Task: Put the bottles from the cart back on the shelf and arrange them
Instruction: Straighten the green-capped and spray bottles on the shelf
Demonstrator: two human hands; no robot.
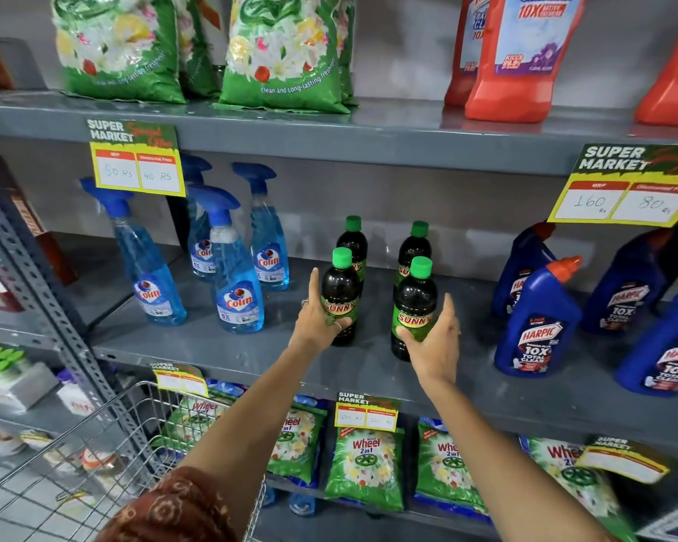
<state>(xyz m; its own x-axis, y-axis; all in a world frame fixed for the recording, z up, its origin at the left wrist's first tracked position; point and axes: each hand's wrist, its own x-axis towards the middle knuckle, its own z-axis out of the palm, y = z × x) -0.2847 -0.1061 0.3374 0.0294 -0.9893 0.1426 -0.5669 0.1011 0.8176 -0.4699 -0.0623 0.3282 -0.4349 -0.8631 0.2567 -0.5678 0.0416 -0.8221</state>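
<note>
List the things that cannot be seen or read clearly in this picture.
Head view only:
- Cart: its inside is cut off by the bottom edge and hidden by the left arm, so any bottles left there cannot be seen.
- Rear Sunny bottles: labels hidden by the front bottles.
- Lower price tag: its numbers are too small to read.
- Red bottles: tops cut off by the top edge.
- Left hand and right hand: palms hidden.

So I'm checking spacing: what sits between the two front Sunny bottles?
Nothing: in the head view, bare grey shelf separates the left front bottle from the right front bottle.
</note>
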